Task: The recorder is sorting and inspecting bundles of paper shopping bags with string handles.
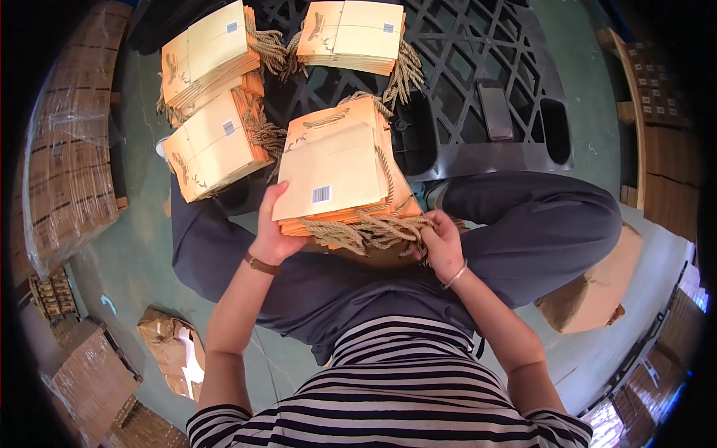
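A thick stack of orange paper bags [328,168] with twisted rope handles lies over my lap, a barcode label facing up. My left hand [275,231] grips the stack's near left corner, thumb on top and fingers beneath. At the near right corner, my right hand [441,237] pinches the rope handles [366,230] that hang in a tangle along the near edge. Further bag stacks rest ahead of me: one at the far left [209,52], one below it [216,145], and one at the far middle [351,33].
A black plastic pallet [478,45] with a lattice top stands in front, carrying a dark flat phone-like object [496,110]. Wrapped cartons [75,149] rise at left, more cartons [665,164] at right. A cardboard box [594,287] and crumpled brown paper [168,347] lie on the green floor.
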A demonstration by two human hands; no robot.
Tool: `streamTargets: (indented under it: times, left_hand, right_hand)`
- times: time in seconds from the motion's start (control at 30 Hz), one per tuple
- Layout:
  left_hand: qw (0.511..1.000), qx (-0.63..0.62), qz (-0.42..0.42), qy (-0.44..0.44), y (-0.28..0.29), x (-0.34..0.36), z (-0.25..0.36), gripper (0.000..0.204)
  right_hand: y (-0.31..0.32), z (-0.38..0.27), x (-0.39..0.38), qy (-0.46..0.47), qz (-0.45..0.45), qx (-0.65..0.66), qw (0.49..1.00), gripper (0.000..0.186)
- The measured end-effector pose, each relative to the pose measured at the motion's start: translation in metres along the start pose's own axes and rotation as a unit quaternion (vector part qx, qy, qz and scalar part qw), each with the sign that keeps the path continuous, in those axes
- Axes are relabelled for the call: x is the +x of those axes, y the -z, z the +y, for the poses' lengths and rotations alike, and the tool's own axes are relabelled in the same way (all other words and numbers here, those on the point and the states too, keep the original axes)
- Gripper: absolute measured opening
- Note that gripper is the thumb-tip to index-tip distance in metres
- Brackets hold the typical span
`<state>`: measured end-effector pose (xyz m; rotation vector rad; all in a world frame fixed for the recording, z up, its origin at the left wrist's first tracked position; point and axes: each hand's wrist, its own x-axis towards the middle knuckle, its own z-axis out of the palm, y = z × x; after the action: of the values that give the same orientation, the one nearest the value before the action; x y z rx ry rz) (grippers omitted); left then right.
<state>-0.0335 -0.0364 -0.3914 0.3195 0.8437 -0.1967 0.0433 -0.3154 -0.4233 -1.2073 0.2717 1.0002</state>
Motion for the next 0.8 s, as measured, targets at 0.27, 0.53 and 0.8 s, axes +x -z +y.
streamTargets:
  times: [0.27, 0.53, 0.8]
  left_hand:
    - [0.995, -0.007, -0.014, -0.100, 0.033, 0.017, -0.039, 0.056]
    - [0.995, -0.006, -0.007, -0.103, 0.053, 0.019, -0.061, 0.050]
    - [0.986, 0.055, -0.017, -0.158, 0.068, 0.035, -0.020, 0.054]
  right_hand:
    - [0.015, 0.021, 0.029, 0.027, 0.056, -0.062, 0.996, 0.020]
    - [0.018, 0.058, 0.054, 0.059, 0.036, -0.067, 0.995, 0.032]
    - [0.005, 0.051, 0.109, 0.219, -0.031, -0.120, 0.968, 0.047]
